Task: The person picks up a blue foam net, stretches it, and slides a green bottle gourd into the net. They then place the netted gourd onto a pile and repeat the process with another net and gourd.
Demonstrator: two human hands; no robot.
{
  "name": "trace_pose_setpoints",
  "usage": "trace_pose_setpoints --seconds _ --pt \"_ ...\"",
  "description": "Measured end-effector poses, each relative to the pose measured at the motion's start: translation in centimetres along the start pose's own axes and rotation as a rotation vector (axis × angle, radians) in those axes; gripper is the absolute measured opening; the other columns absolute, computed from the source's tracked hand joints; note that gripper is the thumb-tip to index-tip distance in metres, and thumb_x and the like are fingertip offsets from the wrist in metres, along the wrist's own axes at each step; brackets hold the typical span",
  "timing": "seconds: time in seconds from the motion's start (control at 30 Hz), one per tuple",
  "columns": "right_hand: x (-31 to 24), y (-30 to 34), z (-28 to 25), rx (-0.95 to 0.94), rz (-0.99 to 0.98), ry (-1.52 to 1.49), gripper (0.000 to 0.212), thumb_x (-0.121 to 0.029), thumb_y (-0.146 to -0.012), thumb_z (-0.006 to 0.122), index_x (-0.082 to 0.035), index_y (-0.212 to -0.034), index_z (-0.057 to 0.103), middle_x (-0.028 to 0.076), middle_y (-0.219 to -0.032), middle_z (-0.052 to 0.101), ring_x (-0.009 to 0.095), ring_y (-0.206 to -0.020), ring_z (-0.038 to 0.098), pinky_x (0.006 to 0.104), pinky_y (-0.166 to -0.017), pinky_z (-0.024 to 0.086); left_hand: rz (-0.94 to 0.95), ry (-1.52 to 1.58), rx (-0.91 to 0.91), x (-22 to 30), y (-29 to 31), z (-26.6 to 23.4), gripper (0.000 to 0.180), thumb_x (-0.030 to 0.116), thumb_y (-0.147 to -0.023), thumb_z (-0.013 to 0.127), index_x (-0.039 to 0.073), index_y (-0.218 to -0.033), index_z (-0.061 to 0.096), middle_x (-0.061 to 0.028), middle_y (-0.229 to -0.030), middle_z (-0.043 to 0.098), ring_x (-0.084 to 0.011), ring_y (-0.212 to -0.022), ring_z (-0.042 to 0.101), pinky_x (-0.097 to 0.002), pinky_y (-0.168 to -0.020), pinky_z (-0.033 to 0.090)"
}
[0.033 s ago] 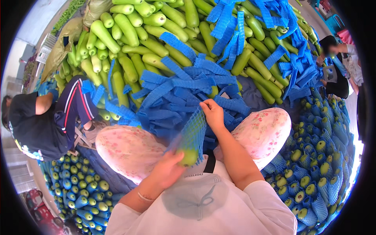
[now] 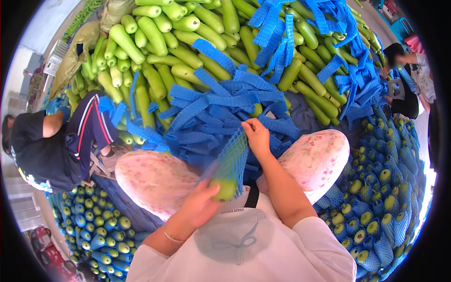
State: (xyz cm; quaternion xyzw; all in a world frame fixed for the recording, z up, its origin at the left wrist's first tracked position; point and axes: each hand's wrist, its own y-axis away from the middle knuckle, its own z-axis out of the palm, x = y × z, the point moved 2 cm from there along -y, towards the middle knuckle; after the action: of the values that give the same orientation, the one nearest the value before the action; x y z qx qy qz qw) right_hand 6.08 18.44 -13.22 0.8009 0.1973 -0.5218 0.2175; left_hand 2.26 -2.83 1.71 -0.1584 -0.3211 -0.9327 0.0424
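A pale green gourd (image 2: 224,189) sits partly inside a blue mesh foam sleeve (image 2: 234,157), its bare rounded end toward my body. My left hand (image 2: 201,203), slightly blurred, is wrapped round the gourd's side near that end. At the sleeve's far end, my right hand (image 2: 256,137) pinches the mesh between thumb and fingers. Just beyond both hands lies a heap of flat blue foam sleeves (image 2: 206,110), between and ahead of my knees. Behind it rises a big pile of bare green gourds (image 2: 192,56).
Sleeved gourds (image 2: 371,202) are stacked at my right, and more sleeved gourds (image 2: 101,225) at my left. A person in dark clothes (image 2: 42,145) sits on the left. Another person (image 2: 413,70) is at the far right. More blue sleeves (image 2: 359,84) drape the pile's right side.
My right hand and the sleeve's far end have shifted very slightly to the right. The left hand stays on the gourd.
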Motion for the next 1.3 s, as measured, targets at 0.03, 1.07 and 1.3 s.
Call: trace_pose_setpoints --seconds 0.03,1.07,1.3 --pt "0.0 -0.1 0.1 -0.001 -0.004 -0.003 0.026 -0.028 -0.083 0.064 -0.004 -0.092 0.062 0.013 -0.073 0.064 0.024 -0.065 0.062 0.0335 -0.062 0.047 0.005 -0.003 0.0 0.4 0.3 -0.2 0.071 0.01 -0.083 0.062 0.011 -0.143 0.024 -0.0075 -0.141 0.036 -0.0235 -0.13 0.038 -0.0413 -0.107 0.031" --pt "7.2 11.4 -34.0 0.055 0.354 0.794 0.073 -0.015 -0.059 0.074 -0.004 -0.125 0.044 0.021 -0.111 0.059 0.038 -0.106 0.055 0.0399 -0.09 0.044 0.862 -1.065 0.017 7.0 -3.8 0.3 0.066 0.024 -0.089 0.055 0.0 -0.142 0.026 -0.0164 -0.147 0.028 -0.0316 -0.136 0.028 -0.0451 -0.109 0.021" --pt "12.4 10.6 -33.7 -0.103 0.377 1.138 0.064 -0.018 -0.062 0.073 -0.007 -0.121 0.051 0.014 -0.111 0.057 0.033 -0.105 0.054 0.041 -0.092 0.043 0.788 -1.115 0.082 7.2 -3.7 -0.5 0.038 0.011 -0.094 0.043 -0.002 -0.13 0.045 -0.0173 -0.12 0.056 -0.0235 -0.113 0.051 -0.0355 -0.099 0.035"
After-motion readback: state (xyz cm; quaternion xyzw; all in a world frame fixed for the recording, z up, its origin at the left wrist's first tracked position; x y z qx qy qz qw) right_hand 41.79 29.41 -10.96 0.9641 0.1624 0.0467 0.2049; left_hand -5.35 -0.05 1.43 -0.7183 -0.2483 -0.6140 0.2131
